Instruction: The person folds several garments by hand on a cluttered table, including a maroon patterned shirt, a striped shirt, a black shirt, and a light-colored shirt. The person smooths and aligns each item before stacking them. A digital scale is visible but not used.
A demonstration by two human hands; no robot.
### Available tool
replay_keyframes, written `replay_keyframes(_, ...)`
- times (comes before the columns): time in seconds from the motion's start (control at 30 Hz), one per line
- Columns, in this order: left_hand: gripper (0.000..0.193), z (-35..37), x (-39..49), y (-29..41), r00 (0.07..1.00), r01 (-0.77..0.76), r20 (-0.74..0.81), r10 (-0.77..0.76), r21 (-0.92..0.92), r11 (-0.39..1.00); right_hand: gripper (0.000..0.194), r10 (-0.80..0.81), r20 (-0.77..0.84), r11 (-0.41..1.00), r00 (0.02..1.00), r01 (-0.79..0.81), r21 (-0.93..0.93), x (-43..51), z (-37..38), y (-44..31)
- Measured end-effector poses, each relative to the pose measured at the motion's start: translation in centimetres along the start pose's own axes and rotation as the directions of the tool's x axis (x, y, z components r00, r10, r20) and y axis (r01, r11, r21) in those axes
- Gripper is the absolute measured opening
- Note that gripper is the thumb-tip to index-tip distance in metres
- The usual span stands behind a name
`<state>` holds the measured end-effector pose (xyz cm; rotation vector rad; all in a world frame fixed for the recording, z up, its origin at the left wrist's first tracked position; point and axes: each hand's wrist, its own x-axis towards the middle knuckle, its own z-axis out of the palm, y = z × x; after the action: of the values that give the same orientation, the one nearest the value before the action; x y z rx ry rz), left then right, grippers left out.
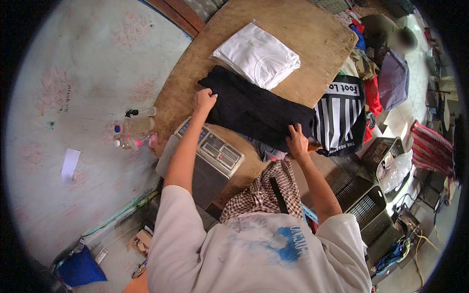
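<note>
A black cloth garment [256, 108] lies spread across the wooden table [315, 33], reaching to the table's right edge. Its left end is gripped by my left hand [204, 100], fingers curled over the edge. My right hand [298, 140] holds the near edge towards the right end, thumb and fingers bent on the fabric. Just beyond the garment, a folded white garment in clear plastic [258, 53] rests on the tabletop. Some grey-blue cloth [266, 149] shows under the near side of the black one.
A digital scale [221, 152] sits near my left forearm. Several plastic bottles [133, 126] stand by the wall [91, 91]. A black-and-white striped bag [340, 117] bearing writing adjoins the table's right edge. Plastic baskets [366, 205] stand on the right; a person [394, 66] is farther back.
</note>
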<state>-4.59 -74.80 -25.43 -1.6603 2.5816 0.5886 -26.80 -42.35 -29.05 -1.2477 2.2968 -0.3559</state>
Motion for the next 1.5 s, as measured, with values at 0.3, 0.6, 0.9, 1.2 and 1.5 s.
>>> replay_keyframes(0.3,0.02,-5.2,14.2,11.7,0.994,0.102,0.081,-0.075,-0.408,0.907,0.023,0.151,0.287,0.822,0.946,-0.282,0.496,13.1,-10.7,6.5)
replay_keyframes(0.6,0.025,0.6,13.3,10.7,0.986,-0.041,0.164,0.017,0.145,0.989,0.025,-0.064,0.117,0.916,0.991,0.012,0.4,13.2,-5.1,6.9)
replay_keyframes(0.9,0.08,6.5,-5.1,4.5,0.958,-0.084,0.285,-0.031,0.382,0.921,0.045,-0.367,-0.033,0.928,0.93,0.364,-0.076,1.7,0.7,0.3)
replay_keyframes(1.2,0.046,5.7,0.2,4.8,0.992,-0.084,-0.099,0.084,0.005,0.996,0.031,0.233,0.095,-0.154,0.968,-0.06,0.986,11.6,-6.4,1.0)
replay_keyframes(1.5,0.062,4.5,5.9,-1.5,0.948,-0.262,0.224,0.225,0.155,0.952,0.037,-0.012,0.0,0.996,1.0,0.012,0.088,4.8,1.1,6.0)
